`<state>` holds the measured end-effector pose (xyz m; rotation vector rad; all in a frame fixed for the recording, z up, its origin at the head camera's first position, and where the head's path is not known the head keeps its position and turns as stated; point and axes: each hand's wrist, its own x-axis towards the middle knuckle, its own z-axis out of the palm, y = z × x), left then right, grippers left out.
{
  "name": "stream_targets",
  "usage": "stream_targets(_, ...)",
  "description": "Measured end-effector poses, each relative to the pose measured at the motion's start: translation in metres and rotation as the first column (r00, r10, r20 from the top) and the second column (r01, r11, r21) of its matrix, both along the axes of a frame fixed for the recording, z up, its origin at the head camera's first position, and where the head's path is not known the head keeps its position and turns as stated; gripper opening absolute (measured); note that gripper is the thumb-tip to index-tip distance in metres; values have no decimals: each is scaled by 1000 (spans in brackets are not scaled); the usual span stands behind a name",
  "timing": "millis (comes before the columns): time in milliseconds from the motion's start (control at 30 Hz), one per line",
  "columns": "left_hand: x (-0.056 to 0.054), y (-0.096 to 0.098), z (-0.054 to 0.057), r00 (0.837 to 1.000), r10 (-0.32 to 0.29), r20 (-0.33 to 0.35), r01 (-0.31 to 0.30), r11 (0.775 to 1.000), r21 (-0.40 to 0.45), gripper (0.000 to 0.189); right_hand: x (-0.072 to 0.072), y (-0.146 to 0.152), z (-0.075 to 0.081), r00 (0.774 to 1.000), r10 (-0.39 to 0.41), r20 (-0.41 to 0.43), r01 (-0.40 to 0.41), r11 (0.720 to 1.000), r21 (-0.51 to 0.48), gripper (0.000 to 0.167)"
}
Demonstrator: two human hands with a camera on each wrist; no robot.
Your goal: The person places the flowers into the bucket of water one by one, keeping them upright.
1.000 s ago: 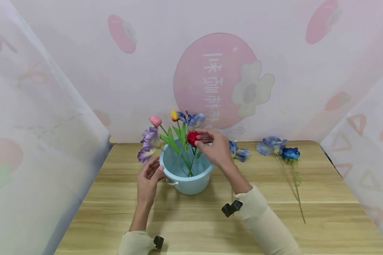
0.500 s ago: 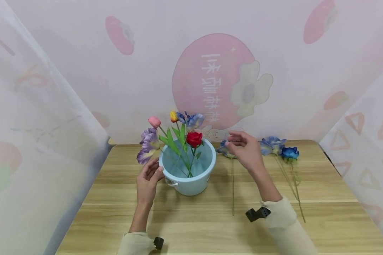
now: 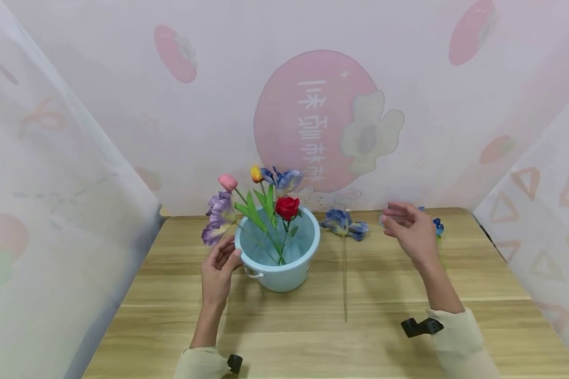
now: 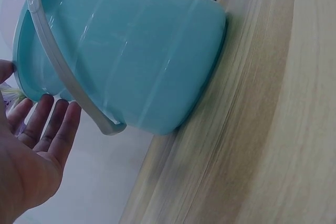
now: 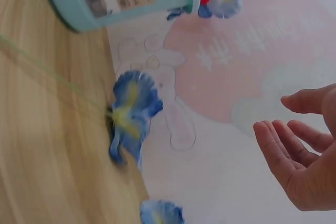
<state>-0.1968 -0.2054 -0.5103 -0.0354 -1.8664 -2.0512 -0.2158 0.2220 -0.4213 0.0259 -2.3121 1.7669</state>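
My left hand (image 3: 218, 275) rests its fingers and thumb at the left rim of a light blue bucket (image 3: 281, 278); in the left wrist view the fingers lie fairly straight against it, beside its grey handle (image 4: 65, 74). Artificial flowers stand in the bucket: a red rose (image 3: 287, 208), a pink tulip (image 3: 227, 182), a yellow tulip (image 3: 256, 173), a blue iris (image 3: 289, 181) and a purple ruffled flower (image 3: 221, 213). My right hand (image 3: 414, 239), holding nothing, hovers at the table's right. It partly covers a blue rose (image 3: 439, 227) and hides most of a pale blue flower.
Between bucket and right hand, a long-stemmed blue iris (image 3: 341, 223) lies on the wooden table (image 3: 284, 337), its stem pointing toward me. A white printed backdrop (image 3: 208, 116) rises behind the table, with similar panels at both sides.
My right hand has left the red rose, which now stands in the bucket by itself, and has moved right past the lying iris. The left hand stays at the bucket's rim.
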Motion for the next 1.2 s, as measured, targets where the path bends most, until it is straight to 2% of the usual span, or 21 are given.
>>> stream_targets(200, 0, 0, 1, 1000, 6, 3, -6, 1000, -5, 40, 8, 29, -17, 999, -31, 31, 31, 999, 17, 52)
stream_targets(467, -1, -1, 1, 1000, -2, -8, 2, 1000, -3, 40, 10, 62, -39, 995, -66, 73, 65, 998, 22, 57)
stream_targets(767, -1, 0, -1, 1000, -11, -11, 11, 1000, 2, 40, 12, 98, -60, 979, -124, 160, 117, 992, 53, 61)
stream_targets(1200, -2, -1, -2, 1000, -19, -4, 19, 1000, 15, 39, 14, 130, -84, 969, -86, 231, 68, 994, 84, 63)
